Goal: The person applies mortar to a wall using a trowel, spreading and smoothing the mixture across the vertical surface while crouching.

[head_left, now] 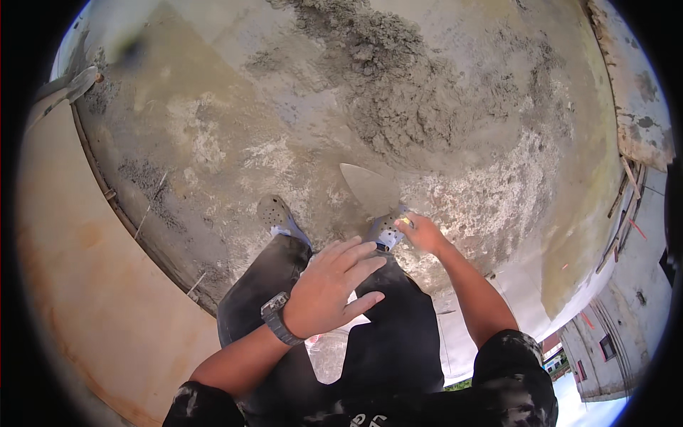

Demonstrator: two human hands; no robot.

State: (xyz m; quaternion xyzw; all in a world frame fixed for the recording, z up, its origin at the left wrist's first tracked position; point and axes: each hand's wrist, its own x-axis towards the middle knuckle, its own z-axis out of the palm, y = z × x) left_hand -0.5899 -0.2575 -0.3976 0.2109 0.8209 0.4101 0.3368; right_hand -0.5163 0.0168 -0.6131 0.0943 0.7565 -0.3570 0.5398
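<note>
My right hand (421, 232) is closed around the handle of a trowel. The trowel's pointed grey blade (370, 188) reaches up and left from the hand, low over the wet floor beside my right shoe (388, 226). Over my thighs, my left hand (334, 288) is spread with its fingers apart and holds nothing; a dark watch (276, 313) is on that wrist. A heap of wet grey mortar (398, 92) lies on the floor beyond the blade. Whether the blade touches the floor I cannot tell.
My left shoe (279, 215) stands on the smeared floor. Along the left runs a pale board (92, 270) with thin rods near its edge. At the far left lies a shovel-like blade (82, 82). A worn concrete ledge (637, 99) and wooden strips (626, 213) border the right.
</note>
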